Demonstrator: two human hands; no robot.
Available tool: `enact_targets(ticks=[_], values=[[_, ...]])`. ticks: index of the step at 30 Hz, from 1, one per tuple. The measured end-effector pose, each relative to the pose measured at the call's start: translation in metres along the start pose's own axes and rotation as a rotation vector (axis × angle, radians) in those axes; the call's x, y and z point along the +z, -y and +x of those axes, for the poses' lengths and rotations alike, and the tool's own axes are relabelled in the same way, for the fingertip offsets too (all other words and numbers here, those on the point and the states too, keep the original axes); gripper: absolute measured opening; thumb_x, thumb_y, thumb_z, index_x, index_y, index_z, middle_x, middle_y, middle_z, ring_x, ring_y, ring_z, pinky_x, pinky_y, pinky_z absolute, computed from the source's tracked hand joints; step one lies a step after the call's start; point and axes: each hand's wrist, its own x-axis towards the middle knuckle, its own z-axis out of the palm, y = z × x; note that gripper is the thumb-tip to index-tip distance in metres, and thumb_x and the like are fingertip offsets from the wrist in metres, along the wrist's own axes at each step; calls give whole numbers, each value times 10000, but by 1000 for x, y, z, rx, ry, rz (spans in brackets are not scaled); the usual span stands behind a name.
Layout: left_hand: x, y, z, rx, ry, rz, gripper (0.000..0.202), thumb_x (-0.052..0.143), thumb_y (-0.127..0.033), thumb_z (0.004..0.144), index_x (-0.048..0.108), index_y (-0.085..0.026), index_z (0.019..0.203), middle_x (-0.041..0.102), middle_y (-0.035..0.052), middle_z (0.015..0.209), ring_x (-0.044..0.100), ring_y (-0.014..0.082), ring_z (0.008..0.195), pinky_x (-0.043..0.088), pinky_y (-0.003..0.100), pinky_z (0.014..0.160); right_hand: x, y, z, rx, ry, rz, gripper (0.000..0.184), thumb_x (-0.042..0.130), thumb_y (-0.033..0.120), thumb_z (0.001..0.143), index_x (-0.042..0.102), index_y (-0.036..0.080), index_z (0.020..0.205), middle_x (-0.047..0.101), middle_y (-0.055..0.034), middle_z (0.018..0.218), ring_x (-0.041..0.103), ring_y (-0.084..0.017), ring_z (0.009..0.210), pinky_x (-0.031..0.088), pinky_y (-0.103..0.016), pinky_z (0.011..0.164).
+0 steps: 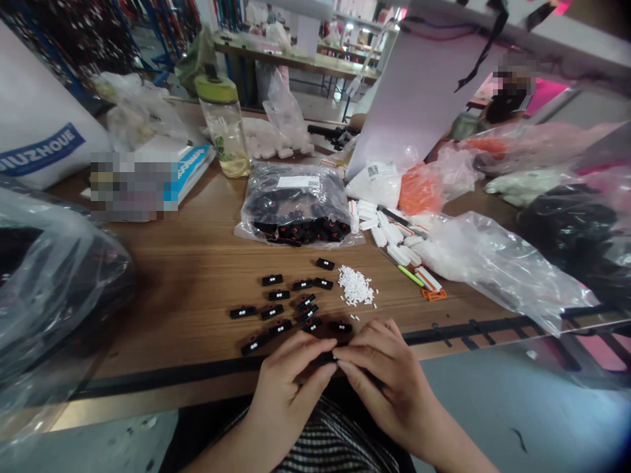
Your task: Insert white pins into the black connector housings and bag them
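A clear plastic bag (54,289) slumps at far left, beside the wooden counter (187,289). Loose black plastic pieces (280,312) lie scattered on the counter just ahead of the hands. The left hand (288,391) and right hand (387,381) meet near the counter's edge, their grip closed from both sides on a small black piece (326,358), which sits between the fingertips and is mostly hidden. To the right, a heap of white plastic bits (355,286) lies beyond the right hand.

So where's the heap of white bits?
In the head view, the heap of white bits lies on the wooden table, right of the black plastic pieces.
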Motion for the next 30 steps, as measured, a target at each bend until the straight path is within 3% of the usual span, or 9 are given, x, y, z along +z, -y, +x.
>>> enact_targets(ticks=[3, 9, 12, 15, 17, 20, 23, 30], values=[[-1, 0, 1, -11, -3, -10, 308, 666, -99, 885, 713, -254, 1147, 712, 23, 969, 681, 150, 873, 570, 249, 787, 2, 1, 0, -48, -79, -31, 366, 637, 95, 860, 658, 316, 1151, 690, 8, 851, 579, -186, 786, 387, -402, 781], [-2, -1, 1, 4, 14, 2, 301, 666, -94, 879, 720, -254, 1128, 710, 10, 956, 680, 132, 858, 564, 222, 774, 3, 9, 0, -88, -125, -66, 288, 637, 80, 832, 707, 282, 1025, 689, 16, 776, 564, -171, 718, 391, -393, 746], [-1, -1, 0, -1, 4, 8, 279, 674, -111, 883, 721, -259, 1116, 709, 8, 960, 677, 129, 855, 566, 223, 780, -8, -14, 2, -18, -156, -21, 244, 622, 146, 870, 715, 292, 1043, 716, 7, 841, 622, -178, 773, 438, -387, 760], [-1, 0, -1, -22, 9, 4, 262, 668, -127, 893, 720, -258, 1114, 702, 12, 967, 671, 126, 847, 568, 211, 745, -27, -58, 9, 221, -253, -189, 140, 612, 274, 907, 747, 275, 942, 750, -24, 879, 667, -211, 835, 482, -407, 808], [-1, 0, -2, -37, 17, -7, 255, 662, -140, 901, 717, -259, 1119, 694, 14, 961, 664, 122, 823, 566, 197, 699, -37, -87, 16, 318, -196, -233, 170, 604, 307, 899, 762, 248, 889, 766, -53, 934, 690, -230, 874, 506, -396, 814], [0, 1, -3, -57, 26, -16, 250, 655, -152, 909, 713, -262, 1126, 684, 17, 956, 652, 119, 788, 559, 189, 650, -44, -110, 23, 334, -119, -264, 181, 601, 293, 885, 771, 238, 855, 763, -43, 885, 692, -207, 811, 513, -349, 760], [1, 2, -2, -64, 23, -17, 250, 652, -154, 912, 712, -264, 1128, 678, 19, 955, 639, 116, 759, 554, 190, 627, -44, -112, 27, 284, -71, -346, 198, 587, 262, 883, 753, 233, 780, 728, -31, 780, 664, -191, 757, 495, -334, 730], [0, 1, -2, -59, 37, -20, 259, 648, -148, 912, 707, -271, 1132, 675, 14, 954, 639, 115, 778, 550, 189, 637, -53, -111, 24, 138, -1, -395, 219, 543, 214, 899, 758, 246, 920, 753, -52, 979, 680, -213, 933, 497, -381, 875]])
